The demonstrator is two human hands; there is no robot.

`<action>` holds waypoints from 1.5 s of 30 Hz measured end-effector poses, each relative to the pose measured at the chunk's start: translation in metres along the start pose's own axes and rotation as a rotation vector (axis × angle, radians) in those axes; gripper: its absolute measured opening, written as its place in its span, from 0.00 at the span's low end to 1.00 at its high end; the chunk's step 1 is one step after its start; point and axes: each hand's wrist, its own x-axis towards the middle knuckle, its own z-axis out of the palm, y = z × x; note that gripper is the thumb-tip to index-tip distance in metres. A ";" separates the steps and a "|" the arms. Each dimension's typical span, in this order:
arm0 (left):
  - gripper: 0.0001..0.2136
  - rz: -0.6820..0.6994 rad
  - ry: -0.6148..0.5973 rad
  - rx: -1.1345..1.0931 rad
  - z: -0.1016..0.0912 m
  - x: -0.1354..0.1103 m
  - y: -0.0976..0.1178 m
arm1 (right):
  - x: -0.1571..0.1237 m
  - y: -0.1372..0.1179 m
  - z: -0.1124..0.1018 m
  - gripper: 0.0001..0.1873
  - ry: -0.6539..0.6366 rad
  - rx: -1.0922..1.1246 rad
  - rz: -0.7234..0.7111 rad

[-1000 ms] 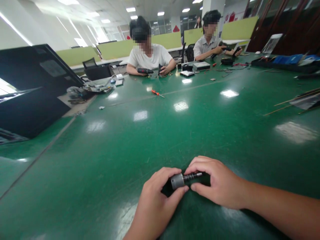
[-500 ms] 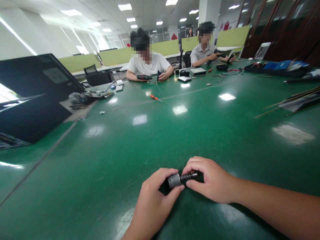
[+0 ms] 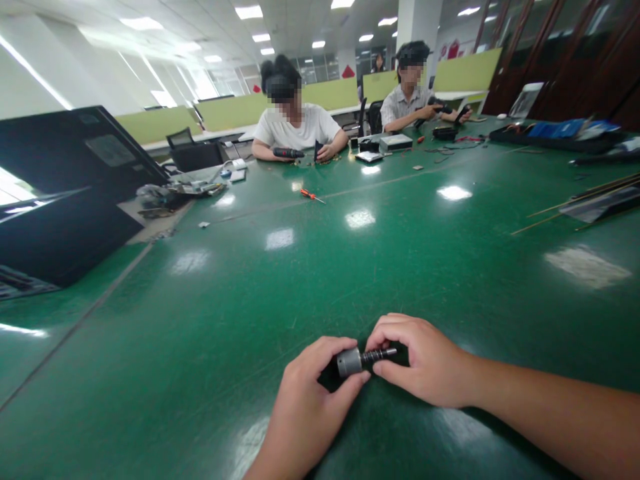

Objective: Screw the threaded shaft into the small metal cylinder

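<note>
Near the table's front edge lies a small metal part (image 3: 349, 362): a short grey cylinder with a thinner, dark, ringed shaft (image 3: 373, 357) that ends in a bright tip pointing right. My left hand (image 3: 320, 383) is closed on the cylinder, fingers over its far side and thumb along its near side. From the right, my right hand (image 3: 420, 357) is curled around the shaft, index finger behind it and thumb in front. The shaft's silver tip shows between that finger and thumb. Part of the cylinder's left end lies in the shadow of my left hand.
On the green table (image 3: 240, 293) lies an orange screwdriver (image 3: 311, 195). A large black panel (image 3: 75, 167) stands at left. Two people sit across, one holding a power drill (image 3: 289, 153). Thin rods (image 3: 590, 200) and a black tray (image 3: 555, 137) are at right.
Hardly anything differs. The metal part sits a few pixels further right between my hands, and both hands keep their places.
</note>
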 end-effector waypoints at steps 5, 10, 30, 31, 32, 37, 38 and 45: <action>0.14 0.000 -0.006 0.017 0.000 -0.001 -0.001 | 0.000 0.000 0.000 0.05 0.001 0.005 -0.005; 0.14 0.000 -0.016 0.015 0.000 -0.001 -0.001 | 0.001 0.000 0.001 0.05 -0.001 -0.001 -0.004; 0.13 0.000 -0.001 0.013 0.000 0.000 0.000 | 0.001 0.000 0.000 0.05 0.002 0.000 -0.001; 0.13 -0.001 -0.002 0.012 0.000 0.000 0.000 | 0.001 -0.001 0.000 0.05 0.003 0.000 -0.001; 0.13 -0.002 -0.004 0.011 0.000 0.000 -0.001 | 0.001 -0.001 -0.001 0.05 0.005 0.000 0.000; 0.14 -0.006 -0.012 0.014 0.000 -0.001 -0.001 | 0.001 -0.001 -0.001 0.05 0.008 -0.003 -0.004; 0.13 -0.007 -0.013 0.014 0.000 -0.001 -0.001 | 0.001 -0.001 0.000 0.05 0.008 -0.003 -0.007; 0.12 -0.002 -0.020 0.007 0.000 0.000 0.000 | 0.000 0.000 0.000 0.04 0.002 -0.006 -0.011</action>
